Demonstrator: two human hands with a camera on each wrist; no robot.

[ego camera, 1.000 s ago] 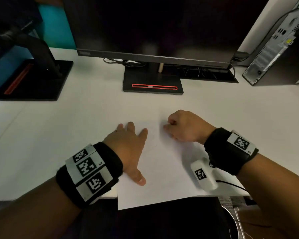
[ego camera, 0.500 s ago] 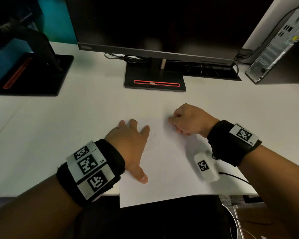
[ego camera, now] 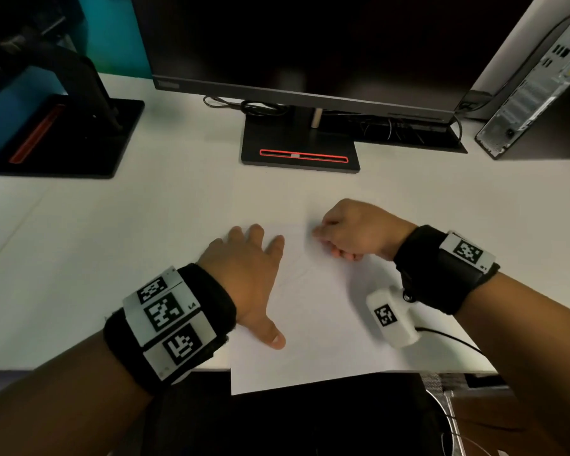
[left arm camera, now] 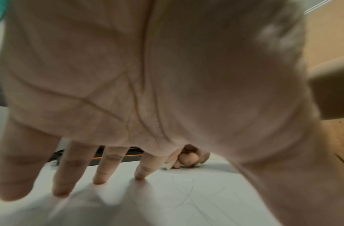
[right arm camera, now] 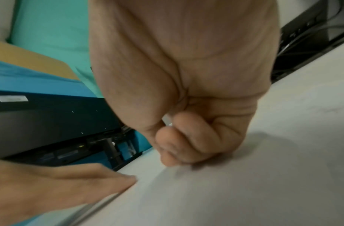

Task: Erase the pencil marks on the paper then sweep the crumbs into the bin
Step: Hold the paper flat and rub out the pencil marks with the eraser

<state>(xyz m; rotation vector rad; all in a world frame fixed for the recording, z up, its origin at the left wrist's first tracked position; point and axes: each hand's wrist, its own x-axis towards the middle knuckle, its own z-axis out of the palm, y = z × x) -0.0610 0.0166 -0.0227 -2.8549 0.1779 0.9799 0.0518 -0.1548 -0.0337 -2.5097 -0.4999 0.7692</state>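
Note:
A white sheet of paper [ego camera: 320, 340] lies on the white desk, its near edge hanging over the desk's front. Faint pencil lines [left arm camera: 188, 192] run across it. My left hand [ego camera: 250, 274] lies flat on the sheet's left side, fingers spread and straight, pressing it down. My right hand [ego camera: 349, 232] is curled in a fist at the sheet's upper part, pinching a small white eraser [left arm camera: 167, 165] against the paper; a sliver of the eraser [right arm camera: 168, 120] shows between thumb and fingers. No bin is in view.
A monitor on a black stand [ego camera: 300, 149] is straight ahead. A second black stand [ego camera: 63, 136] sits far left. A computer tower [ego camera: 537, 93] stands at the far right, with cables behind. The desk's front edge [ego camera: 79, 368] is near my wrists.
My right hand has shifted back and forth over the upper part of the sheet with the eraser. The left hand has stayed flat on the paper.

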